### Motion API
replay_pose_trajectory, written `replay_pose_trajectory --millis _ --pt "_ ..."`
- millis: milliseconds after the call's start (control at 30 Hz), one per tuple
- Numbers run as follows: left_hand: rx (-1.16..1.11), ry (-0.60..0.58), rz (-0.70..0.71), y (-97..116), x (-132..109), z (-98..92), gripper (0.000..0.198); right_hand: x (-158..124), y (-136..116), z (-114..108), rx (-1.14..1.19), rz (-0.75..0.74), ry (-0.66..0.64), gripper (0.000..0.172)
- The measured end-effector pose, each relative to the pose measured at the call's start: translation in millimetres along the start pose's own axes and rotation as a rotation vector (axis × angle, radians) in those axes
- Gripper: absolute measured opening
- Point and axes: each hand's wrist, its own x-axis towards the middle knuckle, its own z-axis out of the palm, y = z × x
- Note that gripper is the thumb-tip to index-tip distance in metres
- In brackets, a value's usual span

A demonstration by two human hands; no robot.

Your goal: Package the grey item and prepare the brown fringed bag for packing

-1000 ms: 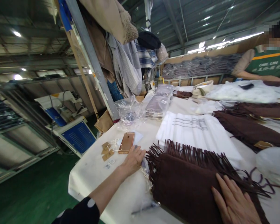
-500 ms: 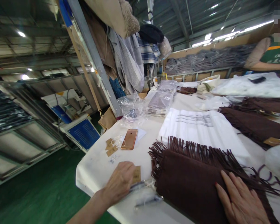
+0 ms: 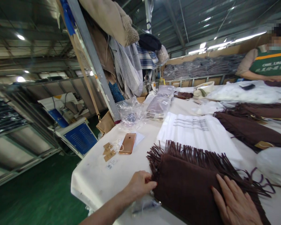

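Observation:
A dark brown fringed bag [image 3: 187,184] lies flat on the white-covered table [image 3: 93,178], its fringe spread along the far side. My right hand [image 3: 236,200] rests open on top of it, palm down with the fingers a little apart. At the bag's left edge, the thumb and fingers of my left hand [image 3: 140,184] are pinched together on the side. Below that hand lies a small clear plastic packet [image 3: 145,206], partly hidden by my wrist. Folded white cloth [image 3: 187,128] with dark printed lines sits just behind the fringe.
A phone [image 3: 127,143] and brown card tags [image 3: 109,151] lie left of the bag. Crumpled clear plastic [image 3: 130,115] and bagged grey goods [image 3: 158,103] are farther back. More brown fringed bags [image 3: 250,126] lie right. A co-worker [image 3: 269,62] stands across the table.
My left hand has moved right, from beside a brown card tag to the bag's left edge. That tag is no longer visible. My right hand stays on the bag; the view has shifted slightly.

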Motion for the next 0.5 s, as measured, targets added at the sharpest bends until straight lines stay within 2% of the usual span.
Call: replay_pose_trajectory --millis 100,233,400,500 --pt "-0.275 -0.017 -0.179 4.3 15.3 11.2 0.029 0.9 -0.2 -1.6 -0.017 0.009 0.016 0.043" --pt "-0.638 -0.005 -0.335 9.8 25.9 23.8 0.02 2.1 -0.4 0.0 -0.042 0.004 -0.001 0.044" --pt "-0.845 0.181 -0.378 15.1 38.0 38.0 0.01 -2.7 0.8 4.7 -0.036 0.026 -0.008 0.045" --pt "-0.876 0.306 -0.39 13.3 45.7 37.2 0.015 -5.6 1.7 3.9 -0.034 0.028 0.001 0.045"
